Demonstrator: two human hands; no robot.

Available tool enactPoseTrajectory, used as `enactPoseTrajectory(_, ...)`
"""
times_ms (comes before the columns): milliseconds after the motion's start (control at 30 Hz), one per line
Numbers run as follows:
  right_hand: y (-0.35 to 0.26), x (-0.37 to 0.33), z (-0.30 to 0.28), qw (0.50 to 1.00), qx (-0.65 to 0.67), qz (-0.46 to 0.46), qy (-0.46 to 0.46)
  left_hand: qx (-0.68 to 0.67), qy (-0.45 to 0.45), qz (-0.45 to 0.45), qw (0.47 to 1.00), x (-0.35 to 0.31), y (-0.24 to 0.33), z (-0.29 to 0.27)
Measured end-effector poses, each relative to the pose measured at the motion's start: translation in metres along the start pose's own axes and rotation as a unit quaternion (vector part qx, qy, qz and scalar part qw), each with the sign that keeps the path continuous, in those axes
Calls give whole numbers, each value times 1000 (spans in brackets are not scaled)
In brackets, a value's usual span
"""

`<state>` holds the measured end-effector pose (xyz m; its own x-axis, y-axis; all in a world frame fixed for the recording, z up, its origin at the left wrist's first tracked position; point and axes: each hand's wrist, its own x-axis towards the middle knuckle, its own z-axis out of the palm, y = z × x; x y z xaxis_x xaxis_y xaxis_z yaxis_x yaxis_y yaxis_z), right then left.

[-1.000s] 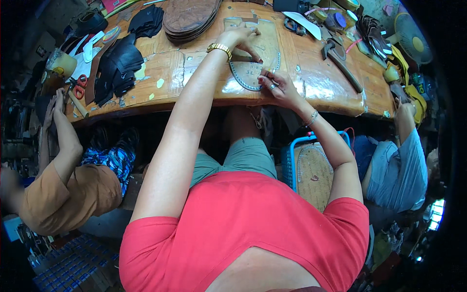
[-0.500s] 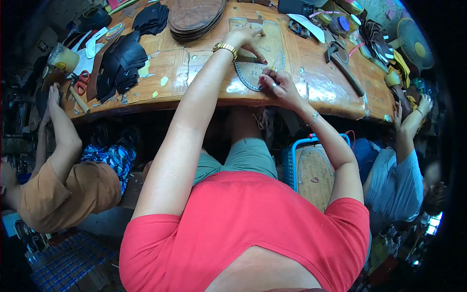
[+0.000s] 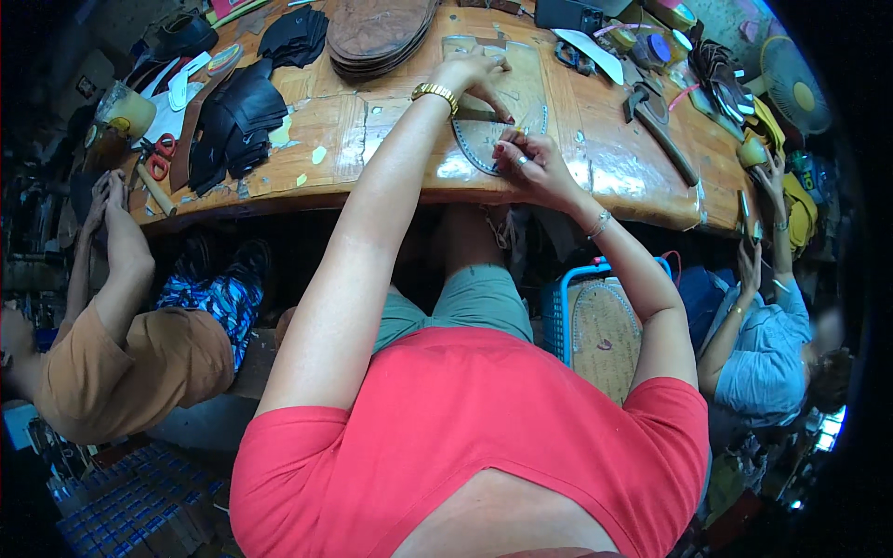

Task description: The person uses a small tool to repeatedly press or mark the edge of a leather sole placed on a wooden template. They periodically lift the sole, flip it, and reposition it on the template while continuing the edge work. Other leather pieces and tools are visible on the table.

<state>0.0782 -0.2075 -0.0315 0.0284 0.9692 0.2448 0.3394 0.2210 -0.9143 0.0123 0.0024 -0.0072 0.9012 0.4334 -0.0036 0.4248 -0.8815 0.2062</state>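
Observation:
A flat tan panel (image 3: 523, 86) with a rounded near end and a row of marks along its edge lies on the wooden table in front of me. My left hand (image 3: 476, 78) rests over its left side, fingers spread and pressing down, with nothing gripped. At the panel's rounded near end, my right hand (image 3: 534, 167) is closed in a pinch. Whatever is between those fingers is too small to make out. A similar rounded panel (image 3: 605, 339) with edge marks sits in the blue basket (image 3: 565, 321) beside my right leg.
A stack of brown oval leather pieces (image 3: 379, 33) is at the far left of my hands, black leather pieces (image 3: 237, 121) farther left near red-handled scissors (image 3: 160, 156). A hammer (image 3: 665, 139) lies to the right. Co-workers sit on both sides; a fan (image 3: 795, 88) stands far right.
My hands stay almost in place on the panel. The co-worker on the right now has both hands raised around a small object; the left co-worker's hands have come together.

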Motion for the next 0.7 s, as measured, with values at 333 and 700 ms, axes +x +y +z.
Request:
enactPoseTrajectory(333,4,7,5,1000,-27,-7,0,6,5,25,1000,13,-10,10)
enactPoseTrajectory(700,-6,15,11,1000,-7,3,8,-36,-15,14,999,3,-13,-5)
